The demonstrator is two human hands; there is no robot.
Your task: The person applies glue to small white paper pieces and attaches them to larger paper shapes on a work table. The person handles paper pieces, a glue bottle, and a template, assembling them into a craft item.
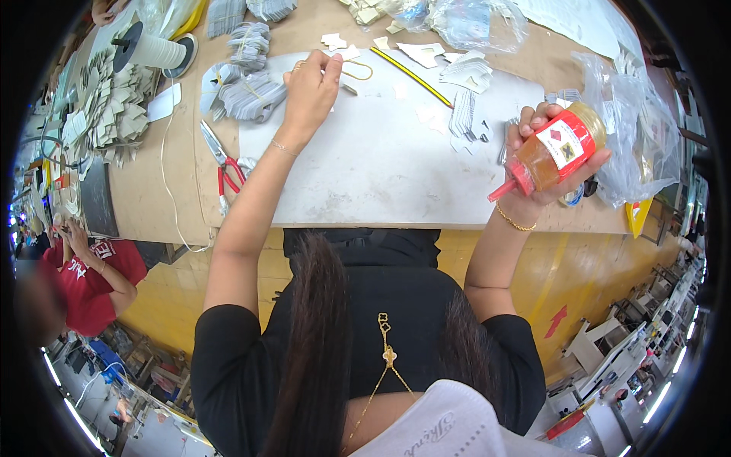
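Note:
My right hand (533,164) is wrapped round a squeeze bottle (554,152) of amber liquid with a red-and-white label. It is tilted, its red nozzle pointing down and left over the board's near right part. Farther off, my left hand (311,91) is closed in a pinch. A thin tan loop (358,71), like a rubber band, runs out from its fingertips. A small grey piece (348,88) shows just beneath the loop. Left of that hand lie banded bundles of grey cut pieces (251,95). A yellow-and-black pencil (411,76) lies to its right.
Red-handled pliers (221,158) and a spool of white cord (156,52) are at the left, near a pile of beige pieces (114,107). Loose grey pieces (463,114) lie on the white board (365,175). Plastic bags (636,129) stand right. Another person (95,282) sits at far left.

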